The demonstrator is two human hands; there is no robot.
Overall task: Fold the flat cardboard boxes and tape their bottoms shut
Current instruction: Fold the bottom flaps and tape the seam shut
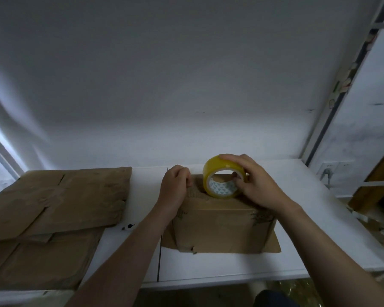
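Indoors, white table (302, 207), wall (186, 85); right hand (261, 185) grips tape (211, 171), left hand (174, 185) curled on box (220, 227)

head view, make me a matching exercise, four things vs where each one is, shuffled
1 tape roll
2 folded box
3 flat cardboard
4 left hand

a flat at the table's left
b on the box top, beside the tape
c upright on the box, in the right hand
d mid-table, under both hands

Pairs: 1c, 2d, 3a, 4b
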